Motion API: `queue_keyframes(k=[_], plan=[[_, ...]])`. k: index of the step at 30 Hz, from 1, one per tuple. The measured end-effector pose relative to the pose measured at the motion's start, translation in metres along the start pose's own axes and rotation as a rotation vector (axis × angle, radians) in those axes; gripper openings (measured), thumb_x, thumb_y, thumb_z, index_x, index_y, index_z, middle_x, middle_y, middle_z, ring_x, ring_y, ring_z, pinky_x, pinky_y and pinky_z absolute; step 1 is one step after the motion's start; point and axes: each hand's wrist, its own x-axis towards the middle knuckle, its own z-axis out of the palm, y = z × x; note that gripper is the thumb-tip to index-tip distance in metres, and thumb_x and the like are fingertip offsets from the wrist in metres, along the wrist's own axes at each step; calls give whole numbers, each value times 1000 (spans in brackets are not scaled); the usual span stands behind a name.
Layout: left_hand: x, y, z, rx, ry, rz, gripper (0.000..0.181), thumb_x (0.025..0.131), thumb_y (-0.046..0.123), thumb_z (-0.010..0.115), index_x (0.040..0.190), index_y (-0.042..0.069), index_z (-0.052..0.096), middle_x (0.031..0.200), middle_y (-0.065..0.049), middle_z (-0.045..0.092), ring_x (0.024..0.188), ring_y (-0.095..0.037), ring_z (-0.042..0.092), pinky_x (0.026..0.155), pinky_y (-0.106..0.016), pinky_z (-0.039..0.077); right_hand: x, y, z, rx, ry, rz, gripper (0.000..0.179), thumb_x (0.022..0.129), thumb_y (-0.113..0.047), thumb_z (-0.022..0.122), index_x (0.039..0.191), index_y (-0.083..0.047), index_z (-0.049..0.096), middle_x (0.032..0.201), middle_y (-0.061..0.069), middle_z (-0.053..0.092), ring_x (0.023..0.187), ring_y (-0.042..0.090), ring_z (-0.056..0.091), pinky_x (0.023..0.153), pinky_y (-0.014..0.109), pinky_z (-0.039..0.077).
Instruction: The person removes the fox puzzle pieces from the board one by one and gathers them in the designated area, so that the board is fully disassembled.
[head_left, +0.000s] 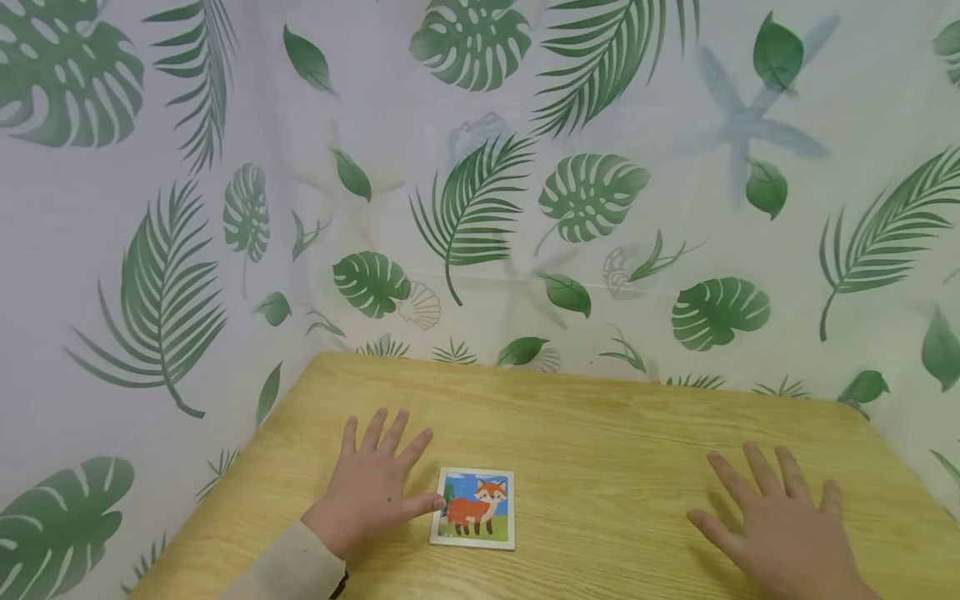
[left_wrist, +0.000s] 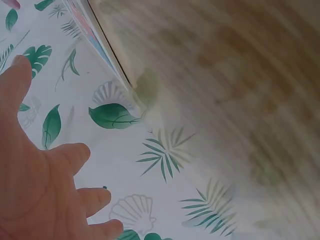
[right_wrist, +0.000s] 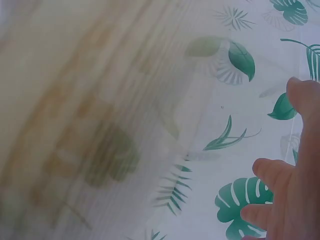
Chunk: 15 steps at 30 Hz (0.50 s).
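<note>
A small square picture puzzle (head_left: 474, 521) with a white border lies on the wooden table, showing an orange fox on grass under a blue sky. My left hand (head_left: 371, 492) is just left of it, palm down with the fingers spread; its thumb tip overlaps the puzzle's left edge in the head view. Well to the right, my right hand (head_left: 783, 525) is spread over the table and holds nothing. In the left wrist view the puzzle (left_wrist: 97, 42) appears edge-on at the top, beyond the left hand (left_wrist: 45, 175). Only fingers of the right hand (right_wrist: 290, 185) show in the right wrist view.
The light wood-grain table (head_left: 600, 467) reaches back to a white curtain (head_left: 495, 325) printed with green leaves, shells and starfish. That curtain also hangs along the left and right sides. A beige sleeve (head_left: 292, 567) covers the left forearm.
</note>
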Motion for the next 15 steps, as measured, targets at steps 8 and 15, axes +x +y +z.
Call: queue_keyframes(k=[8,15], plan=[[1,3,6,-77,-57,38,97,83,83,51,161,28,32,166,-14,20,150,-48,12,113,-72,4,13,-31,1,80,-3,-67,83,92,-74,50,155,-19,43,156,29,32,143,56,18,98,84,10],[4,6,7,-216,-149,100,101,82,82,55,162,24,29,165,-16,23,149,-49,14,110,-75,8,24,-75,6,130,32,-138,75,94,-69,53,152,-21,49,155,22,39,143,52,27,100,82,19]])
